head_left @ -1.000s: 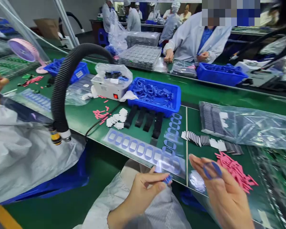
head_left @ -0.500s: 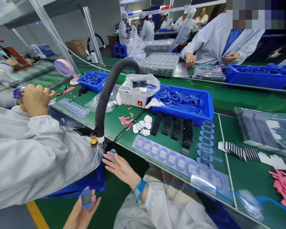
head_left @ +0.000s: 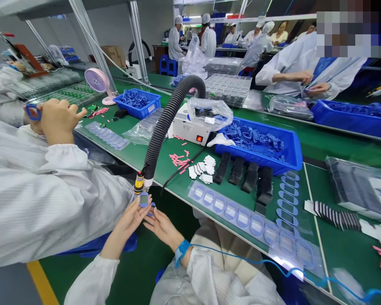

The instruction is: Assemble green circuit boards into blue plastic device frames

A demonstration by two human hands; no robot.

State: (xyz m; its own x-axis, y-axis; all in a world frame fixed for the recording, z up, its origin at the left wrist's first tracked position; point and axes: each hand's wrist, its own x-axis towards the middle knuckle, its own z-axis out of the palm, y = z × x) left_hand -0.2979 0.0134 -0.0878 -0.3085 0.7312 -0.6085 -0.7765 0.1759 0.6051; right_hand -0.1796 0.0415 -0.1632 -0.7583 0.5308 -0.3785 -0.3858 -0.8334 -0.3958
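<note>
My left hand (head_left: 131, 219) holds a small blue watch-like case (head_left: 144, 199) with a grey screen, just below the mouth of a black corrugated hose (head_left: 165, 123). A yellow-and-black cylindrical sensor (head_left: 139, 183) is fixed beside that mouth. Close beside it, my right hand (head_left: 164, 229), wearing a blue wrist strap (head_left: 182, 250), pinches a small blue part (head_left: 151, 207) that is partly hidden by the fingers. The fingertips of both hands nearly meet. On the bench edge nearby lies a clear sheet (head_left: 236, 214) with a row of blue oval films.
A white box (head_left: 187, 131) with a lit red switch stands behind the hose. Right of it sits a blue bin (head_left: 292, 148) of blue cases, with black stacks (head_left: 250, 178) before it. A co-worker's sleeve (head_left: 51, 195) and hand (head_left: 59, 120) occupy the left.
My left hand has risen with the watch-like case from low in the view to the hose mouth, beside my right hand. The scene has shifted slightly right as the head turned.
</note>
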